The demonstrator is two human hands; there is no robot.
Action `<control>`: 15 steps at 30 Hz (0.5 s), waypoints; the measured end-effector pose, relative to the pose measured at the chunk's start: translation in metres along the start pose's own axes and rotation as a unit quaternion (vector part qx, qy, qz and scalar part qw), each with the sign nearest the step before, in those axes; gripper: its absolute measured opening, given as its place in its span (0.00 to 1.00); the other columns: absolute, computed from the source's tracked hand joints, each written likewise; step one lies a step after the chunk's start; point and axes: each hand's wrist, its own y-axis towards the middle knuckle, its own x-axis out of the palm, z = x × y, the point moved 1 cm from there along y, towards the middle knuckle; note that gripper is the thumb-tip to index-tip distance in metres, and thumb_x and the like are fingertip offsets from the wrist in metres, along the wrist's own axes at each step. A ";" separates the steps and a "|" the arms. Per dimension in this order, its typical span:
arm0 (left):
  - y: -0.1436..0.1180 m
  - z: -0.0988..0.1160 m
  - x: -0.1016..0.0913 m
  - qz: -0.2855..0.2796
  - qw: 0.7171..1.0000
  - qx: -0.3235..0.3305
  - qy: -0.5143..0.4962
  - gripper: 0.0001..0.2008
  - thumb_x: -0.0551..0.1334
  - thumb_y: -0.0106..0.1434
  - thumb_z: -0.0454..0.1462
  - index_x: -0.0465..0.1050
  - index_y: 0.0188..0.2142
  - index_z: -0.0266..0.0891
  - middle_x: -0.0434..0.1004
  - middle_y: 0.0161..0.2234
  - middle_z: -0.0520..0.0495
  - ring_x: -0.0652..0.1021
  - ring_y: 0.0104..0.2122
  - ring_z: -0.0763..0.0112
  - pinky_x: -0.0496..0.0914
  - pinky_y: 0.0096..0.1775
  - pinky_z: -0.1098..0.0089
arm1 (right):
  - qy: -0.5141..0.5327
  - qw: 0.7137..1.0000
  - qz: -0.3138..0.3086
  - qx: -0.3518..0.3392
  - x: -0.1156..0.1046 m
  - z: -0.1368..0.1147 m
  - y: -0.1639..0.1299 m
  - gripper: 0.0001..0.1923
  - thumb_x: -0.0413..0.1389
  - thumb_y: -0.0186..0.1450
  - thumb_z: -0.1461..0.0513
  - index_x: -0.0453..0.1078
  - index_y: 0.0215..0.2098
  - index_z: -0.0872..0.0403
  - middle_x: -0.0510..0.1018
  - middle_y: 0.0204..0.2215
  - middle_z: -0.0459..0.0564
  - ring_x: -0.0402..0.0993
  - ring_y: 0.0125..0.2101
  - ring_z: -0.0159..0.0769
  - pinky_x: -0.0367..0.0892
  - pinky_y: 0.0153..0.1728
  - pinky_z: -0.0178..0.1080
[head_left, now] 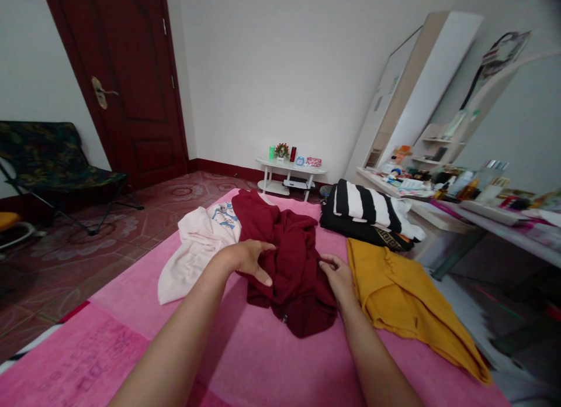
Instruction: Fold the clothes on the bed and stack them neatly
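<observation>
A crumpled maroon garment (298, 243) lies in a heap on the pink bed cover (280, 372), with a small shiny bit near its front edge. My left hand (250, 259) rests at its left side, thumb and fingers spread apart against the cloth. On the opposite side, my right hand (339, 275) pinches the garment's edge between thumb and fingers. Partly beneath the maroon cloth is a pale pink garment (197, 243) with a blue print. A mustard yellow garment (398, 284) is laid out flat, just right of my right hand.
Folded black-and-white striped clothing (368, 205) is stacked on black clothes at the bed's far right. A cluttered dressing table (438, 214) runs along the right. Beyond the bed stand a small white shelf table (280, 172), a folding chair (56, 161) and a dark red door (127, 73).
</observation>
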 end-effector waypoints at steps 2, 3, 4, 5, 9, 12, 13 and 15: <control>0.003 0.002 0.010 -0.010 0.999 -0.015 0.029 0.28 0.74 0.32 0.36 0.78 0.39 0.45 0.78 0.33 0.50 0.78 0.33 0.62 0.69 0.34 0.71 | -0.045 0.998 -0.013 -0.047 -0.002 -0.016 -0.002 0.22 0.56 0.50 0.60 0.72 0.43 0.56 0.77 0.40 0.54 0.73 0.34 0.38 0.69 0.39 0.41; 0.005 0.005 0.015 0.001 0.999 -0.024 0.044 0.21 0.72 0.35 0.34 0.78 0.33 0.45 0.77 0.28 0.51 0.77 0.29 0.64 0.68 0.32 0.72 | -0.059 0.995 -0.045 -0.073 -0.001 -0.025 -0.005 0.26 0.55 0.50 0.63 0.69 0.49 0.55 0.75 0.44 0.54 0.72 0.33 0.35 0.69 0.37 0.39; 0.007 0.009 0.019 0.011 0.998 -0.027 0.047 0.14 0.70 0.38 0.32 0.77 0.28 0.43 0.75 0.25 0.52 0.75 0.26 0.67 0.66 0.29 0.73 | -0.067 0.988 -0.094 -0.098 0.000 -0.035 -0.009 0.32 0.54 0.49 0.65 0.66 0.54 0.53 0.73 0.48 0.53 0.71 0.32 0.32 0.69 0.36 0.37; 0.009 0.014 0.021 0.012 0.999 -0.020 0.031 0.10 0.69 0.40 0.32 0.76 0.26 0.42 0.74 0.22 0.53 0.74 0.24 0.70 0.65 0.28 0.74 | -0.071 0.979 -0.148 -0.125 0.003 -0.045 -0.014 0.37 0.53 0.48 0.68 0.61 0.58 0.51 0.70 0.51 0.53 0.71 0.32 0.31 0.69 0.35 0.36; 0.008 0.037 0.019 -0.060 0.978 0.072 -0.186 0.06 0.66 0.48 0.35 0.73 0.27 0.36 0.69 0.21 0.55 0.69 0.21 0.78 0.61 0.25 0.77 | -0.093 0.945 -0.262 -0.173 0.019 -0.069 -0.037 0.37 0.54 0.47 0.72 0.66 0.55 0.47 0.70 0.51 0.50 0.71 0.45 0.38 0.66 0.45 0.38; 0.004 0.052 0.009 -0.064 0.928 0.109 -0.349 0.11 0.66 0.50 0.40 0.71 0.31 0.35 0.68 0.23 0.55 0.67 0.21 0.80 0.60 0.25 0.78 | -0.036 0.965 -0.241 -0.096 0.025 -0.071 -0.038 0.19 0.57 0.48 0.69 0.74 0.39 0.51 0.78 0.38 0.50 0.74 0.39 0.42 0.69 0.41 0.41; 0.004 0.053 0.006 -0.033 0.918 0.108 -0.381 0.13 0.66 0.51 0.41 0.71 0.33 0.35 0.69 0.24 0.54 0.68 0.22 0.79 0.61 0.25 0.78 | 0.011 0.974 -0.219 -0.058 0.024 -0.071 -0.035 0.15 0.58 0.49 0.67 0.74 0.36 0.52 0.78 0.33 0.49 0.75 0.35 0.42 0.71 0.38 0.41; 0.008 0.048 0.001 0.072 0.907 0.090 -0.404 0.15 0.64 0.54 0.43 0.71 0.38 0.35 0.72 0.28 0.51 0.71 0.25 0.77 0.64 0.28 0.76 | 0.135 0.982 -0.132 0.004 0.012 -0.070 -0.022 0.12 0.60 0.50 0.62 0.72 0.35 0.54 0.77 0.28 0.47 0.75 0.30 0.39 0.73 0.33 0.42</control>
